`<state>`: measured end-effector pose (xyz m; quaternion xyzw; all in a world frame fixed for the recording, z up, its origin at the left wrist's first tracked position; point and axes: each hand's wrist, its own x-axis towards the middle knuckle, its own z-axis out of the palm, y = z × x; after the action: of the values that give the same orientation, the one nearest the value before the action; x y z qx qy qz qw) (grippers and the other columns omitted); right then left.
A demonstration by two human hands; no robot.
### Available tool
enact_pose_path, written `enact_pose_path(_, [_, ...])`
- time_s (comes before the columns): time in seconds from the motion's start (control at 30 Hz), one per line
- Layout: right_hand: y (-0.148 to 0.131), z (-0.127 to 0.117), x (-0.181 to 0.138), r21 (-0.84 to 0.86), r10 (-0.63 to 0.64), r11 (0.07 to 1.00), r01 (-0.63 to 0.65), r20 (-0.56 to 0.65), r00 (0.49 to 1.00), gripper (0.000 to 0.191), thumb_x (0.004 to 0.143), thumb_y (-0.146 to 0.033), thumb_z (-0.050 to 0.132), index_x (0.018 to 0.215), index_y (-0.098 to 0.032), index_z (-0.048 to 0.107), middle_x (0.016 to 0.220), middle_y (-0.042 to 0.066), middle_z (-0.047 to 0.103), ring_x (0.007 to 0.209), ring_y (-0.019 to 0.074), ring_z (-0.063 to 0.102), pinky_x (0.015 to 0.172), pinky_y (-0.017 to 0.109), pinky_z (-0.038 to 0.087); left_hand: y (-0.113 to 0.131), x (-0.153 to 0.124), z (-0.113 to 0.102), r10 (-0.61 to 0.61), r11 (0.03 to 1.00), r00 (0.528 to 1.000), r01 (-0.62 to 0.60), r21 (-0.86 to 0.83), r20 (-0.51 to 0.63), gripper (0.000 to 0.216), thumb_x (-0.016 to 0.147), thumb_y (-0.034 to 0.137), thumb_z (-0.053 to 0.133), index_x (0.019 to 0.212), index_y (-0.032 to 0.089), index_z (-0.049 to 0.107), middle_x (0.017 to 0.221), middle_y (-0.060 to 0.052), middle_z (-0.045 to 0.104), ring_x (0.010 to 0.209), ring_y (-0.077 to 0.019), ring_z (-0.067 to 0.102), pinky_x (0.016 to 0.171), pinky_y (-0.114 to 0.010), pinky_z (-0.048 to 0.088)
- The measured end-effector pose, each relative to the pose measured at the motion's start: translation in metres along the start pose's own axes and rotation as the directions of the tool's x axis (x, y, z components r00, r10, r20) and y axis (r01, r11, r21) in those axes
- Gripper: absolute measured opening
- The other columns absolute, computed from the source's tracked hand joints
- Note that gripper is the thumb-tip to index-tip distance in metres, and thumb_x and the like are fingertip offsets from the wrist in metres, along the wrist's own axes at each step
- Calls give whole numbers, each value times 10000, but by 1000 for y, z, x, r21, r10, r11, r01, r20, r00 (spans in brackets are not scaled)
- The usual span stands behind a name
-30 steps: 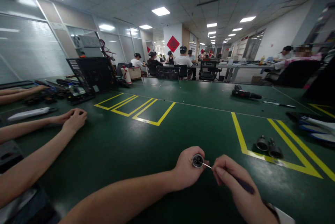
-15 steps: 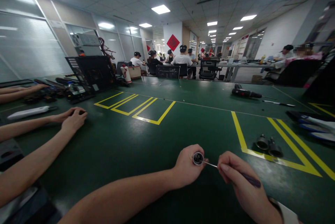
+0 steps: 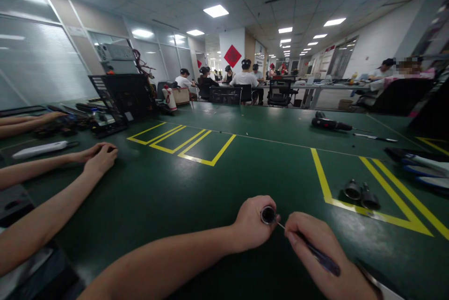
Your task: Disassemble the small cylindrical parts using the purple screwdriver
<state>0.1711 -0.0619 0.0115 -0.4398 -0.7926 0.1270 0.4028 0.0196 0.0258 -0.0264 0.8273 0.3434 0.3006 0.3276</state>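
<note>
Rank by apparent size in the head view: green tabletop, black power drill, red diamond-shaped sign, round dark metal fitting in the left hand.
1. Tabletop
2. Drill
3. Sign and fitting: too alike to rank

A round metal-rimmed connector [image 3: 268,215] is gripped in the left hand [image 3: 251,226], its open end turned toward the camera. A dark-handled screwdriver [image 3: 324,260] is held in the right hand [image 3: 315,238], its thin shaft pointed toward the left hand, just beside the rim. Two dark metal fittings [image 3: 352,191] are placed by a yellow tape outline [image 3: 320,173] on the green table [image 3: 196,192], a power drill [image 3: 329,124] laid farther back
</note>
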Motion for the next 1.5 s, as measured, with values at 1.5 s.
enact_pose_path(1.5, [-2, -7, 5, -93, 53, 994, -51, 26, 998, 224, 866, -166, 395, 661, -206, 473, 602, 4, 525, 546, 139, 507, 501, 260, 383, 9, -2, -2, -69, 983, 992, 49, 179, 110, 178, 770, 319, 615, 878, 179, 604, 860, -23, 613, 755, -162, 555, 642, -268, 407])
